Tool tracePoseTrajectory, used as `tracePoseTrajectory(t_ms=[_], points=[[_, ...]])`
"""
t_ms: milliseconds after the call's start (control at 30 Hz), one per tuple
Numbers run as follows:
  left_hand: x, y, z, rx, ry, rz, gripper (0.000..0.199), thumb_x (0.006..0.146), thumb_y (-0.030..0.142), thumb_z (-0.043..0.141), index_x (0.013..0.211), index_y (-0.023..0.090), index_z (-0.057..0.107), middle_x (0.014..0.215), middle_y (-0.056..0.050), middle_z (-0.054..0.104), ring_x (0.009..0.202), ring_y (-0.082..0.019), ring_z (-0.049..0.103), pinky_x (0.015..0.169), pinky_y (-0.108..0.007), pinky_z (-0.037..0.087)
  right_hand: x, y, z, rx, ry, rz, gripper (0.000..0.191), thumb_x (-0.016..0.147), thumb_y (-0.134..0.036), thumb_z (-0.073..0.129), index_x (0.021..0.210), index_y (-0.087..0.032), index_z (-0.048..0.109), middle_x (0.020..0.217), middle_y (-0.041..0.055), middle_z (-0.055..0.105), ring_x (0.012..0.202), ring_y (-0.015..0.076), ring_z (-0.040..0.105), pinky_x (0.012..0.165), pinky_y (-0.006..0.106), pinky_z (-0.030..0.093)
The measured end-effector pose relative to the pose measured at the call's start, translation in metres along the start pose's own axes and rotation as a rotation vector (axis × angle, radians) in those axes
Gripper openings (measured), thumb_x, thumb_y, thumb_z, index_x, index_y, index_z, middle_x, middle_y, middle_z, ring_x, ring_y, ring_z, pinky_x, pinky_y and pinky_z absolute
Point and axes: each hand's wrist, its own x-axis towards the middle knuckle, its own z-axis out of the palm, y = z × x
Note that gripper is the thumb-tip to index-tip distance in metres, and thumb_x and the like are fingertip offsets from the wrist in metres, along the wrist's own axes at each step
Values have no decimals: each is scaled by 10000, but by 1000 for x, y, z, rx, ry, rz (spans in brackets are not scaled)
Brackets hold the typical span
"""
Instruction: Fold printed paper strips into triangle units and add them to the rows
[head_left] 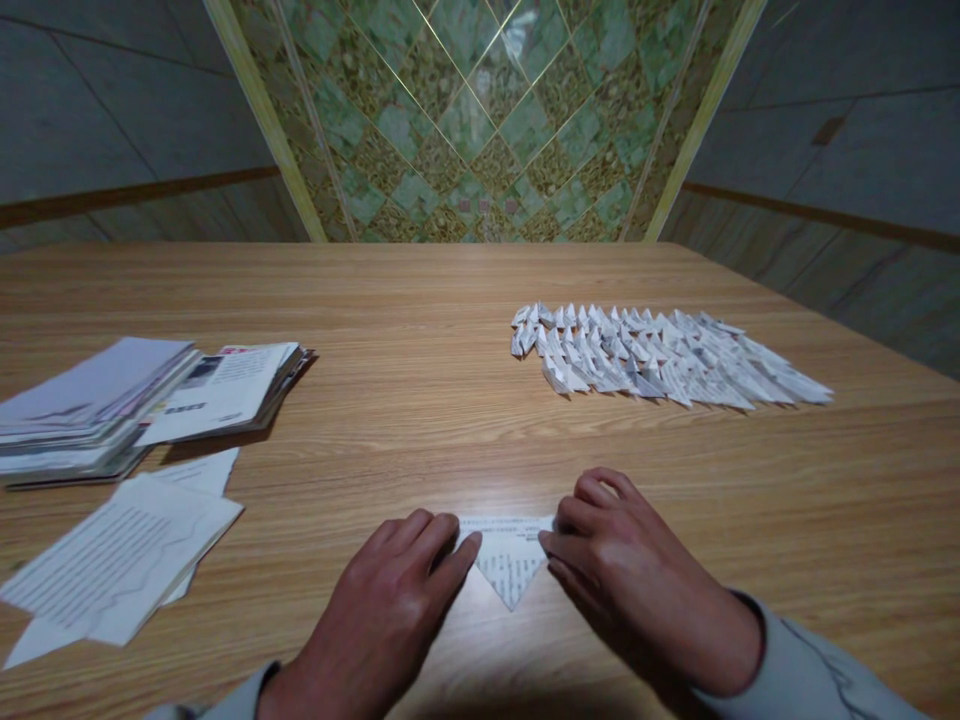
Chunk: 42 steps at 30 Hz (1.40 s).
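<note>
Between my hands, a folded piece of printed paper (511, 568) lies on the wooden table (390, 400), its point toward me and its straight edge away. My left hand (397, 585) grips the left corner, thumb on top and fingers curled by the edge. At the right corner my right hand (619, 560) pinches the paper between thumb and fingers. Both hands partly hide the paper's upper corners.
Several folded paper pieces (637, 355) stand in close rows at the right back. On the left are a stack of papers and booklets (97, 390), a printed booklet (225, 390) and loose printed sheets (120, 550). A tiled wall (480, 120) rises behind the table.
</note>
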Motion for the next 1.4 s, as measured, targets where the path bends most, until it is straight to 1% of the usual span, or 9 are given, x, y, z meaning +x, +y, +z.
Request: tracePoseTrajectory(t_ms=[233, 433, 633, 700, 867, 1000, 1133, 1233, 1400], points=[[-7, -6, -4, 15, 31, -5, 317, 942, 73, 408, 1147, 206, 610, 967, -93, 626, 793, -230, 537, 651, -347, 412, -2, 2, -10, 52, -84, 43, 229, 923, -240, 596, 705, -215, 661, 723, 30, 642, 757, 187, 480, 797, 369, 299], [-6, 2, -10, -41, -35, -79, 330, 862, 106, 488, 1149, 211, 612, 1008, -99, 613, 851, -259, 536, 706, -395, 435, -3, 5, -8, 68, -138, 71, 234, 940, -250, 578, 726, -217, 665, 722, 29, 657, 751, 185, 503, 752, 349, 299], [8, 4, -13, -141, -24, -135, 108, 921, 276, 583, 955, 220, 669, 921, -64, 632, 813, -237, 551, 708, -374, 437, -4, 3, -5, 42, -179, 84, 207, 941, -244, 570, 766, -220, 677, 731, 31, 686, 758, 197, 537, 735, 353, 294], [19, 2, -13, -209, -19, -159, 115, 936, 267, 574, 899, 219, 672, 929, -56, 641, 833, -226, 560, 720, -360, 439, -4, 2, -4, 42, -173, 86, 190, 928, -232, 586, 765, -214, 681, 730, 33, 689, 752, 196, 541, 730, 351, 294], [43, 1, -14, -316, -167, -248, 122, 875, 208, 658, 995, 223, 648, 979, -44, 639, 906, -228, 575, 761, -344, 453, -3, 1, -3, 69, -152, 103, 228, 930, -215, 585, 724, -199, 680, 694, 32, 668, 728, 183, 531, 692, 336, 293], [42, 2, -12, -335, -238, -301, 127, 858, 203, 677, 970, 219, 621, 933, -29, 621, 876, -227, 568, 741, -338, 440, 0, 2, 1, 134, -99, 138, 245, 938, -250, 592, 712, -188, 667, 741, 35, 639, 775, 188, 515, 686, 324, 306], [36, 4, -9, -402, -239, -301, 106, 853, 190, 680, 887, 204, 581, 919, -19, 602, 871, -215, 556, 745, -328, 435, 4, 1, 8, 261, -11, 134, 61, 897, -257, 659, 901, -201, 685, 926, 43, 620, 911, 210, 506, 767, 325, 353], [36, 6, -7, -418, -225, -282, 99, 867, 169, 660, 913, 202, 579, 949, -26, 603, 893, -218, 555, 765, -338, 440, 7, -2, 12, 318, -6, 133, 213, 853, -242, 712, 1056, -214, 654, 1016, 47, 605, 969, 226, 495, 832, 345, 366], [38, 8, -9, -396, -216, -253, 169, 883, 203, 656, 1039, 214, 592, 993, -42, 608, 921, -231, 555, 793, -362, 453, 9, -7, 14, 324, -20, 180, 293, 824, -219, 740, 1091, -203, 621, 1009, 44, 598, 988, 229, 497, 901, 379, 337]])
